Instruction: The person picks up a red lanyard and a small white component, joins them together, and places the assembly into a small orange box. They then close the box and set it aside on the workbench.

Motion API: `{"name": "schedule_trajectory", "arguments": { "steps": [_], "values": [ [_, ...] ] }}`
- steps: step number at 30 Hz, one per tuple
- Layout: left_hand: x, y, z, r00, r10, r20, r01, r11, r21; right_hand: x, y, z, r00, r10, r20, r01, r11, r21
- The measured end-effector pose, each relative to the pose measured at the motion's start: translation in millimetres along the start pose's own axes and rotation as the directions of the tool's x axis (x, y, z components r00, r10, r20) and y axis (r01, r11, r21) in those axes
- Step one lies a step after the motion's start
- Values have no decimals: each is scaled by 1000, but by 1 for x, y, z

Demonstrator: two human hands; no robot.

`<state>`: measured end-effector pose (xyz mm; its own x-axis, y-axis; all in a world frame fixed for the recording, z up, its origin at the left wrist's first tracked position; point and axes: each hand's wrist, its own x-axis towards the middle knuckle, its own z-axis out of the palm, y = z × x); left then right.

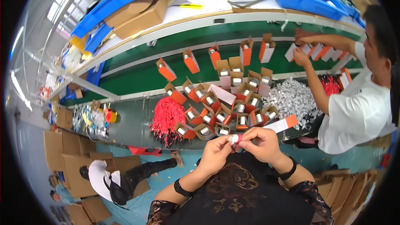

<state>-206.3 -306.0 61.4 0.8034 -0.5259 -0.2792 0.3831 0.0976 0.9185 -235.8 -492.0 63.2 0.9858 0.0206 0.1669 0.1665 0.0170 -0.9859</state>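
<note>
Pinching left hand point(215, 155): thumb and fingertips drawn narrow on the small piece point(234, 138).
Pinching right hand point(266, 146): thumb and fingers likewise closed on it.
Small piece, look: white above, pinkish red below, partly covered by fingertips; finer detail too small to tell.
Small piece, place: between both hands' fingertips, on the near side of the open boxes point(225, 94).
Red strips point(168, 116): heaped just left of the open boxes.
</note>
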Motion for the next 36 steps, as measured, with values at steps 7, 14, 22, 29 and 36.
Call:
{"name": "schedule_trajectory", "arguments": {
  "steps": [7,14,22,29,36],
  "values": [
    [-7,1,-15,996,70,-53,-84,941,-327,30,-1,36,809,-556,191,497,473,-727],
    [-2,-5,-66,970,18,-241,-96,944,-316,41,0,66,756,-418,504,634,275,-722],
    [99,22,-247,726,533,-433,-260,797,545,26,11,38,912,-178,369,399,584,-707],
    [190,-16,-333,746,523,-412,28,594,804,-55,41,-12,997,78,10,-24,425,-905],
    [205,-44,-328,680,538,-499,303,413,859,-101,36,-14,953,151,-262,-300,371,-879]
  ]
}}
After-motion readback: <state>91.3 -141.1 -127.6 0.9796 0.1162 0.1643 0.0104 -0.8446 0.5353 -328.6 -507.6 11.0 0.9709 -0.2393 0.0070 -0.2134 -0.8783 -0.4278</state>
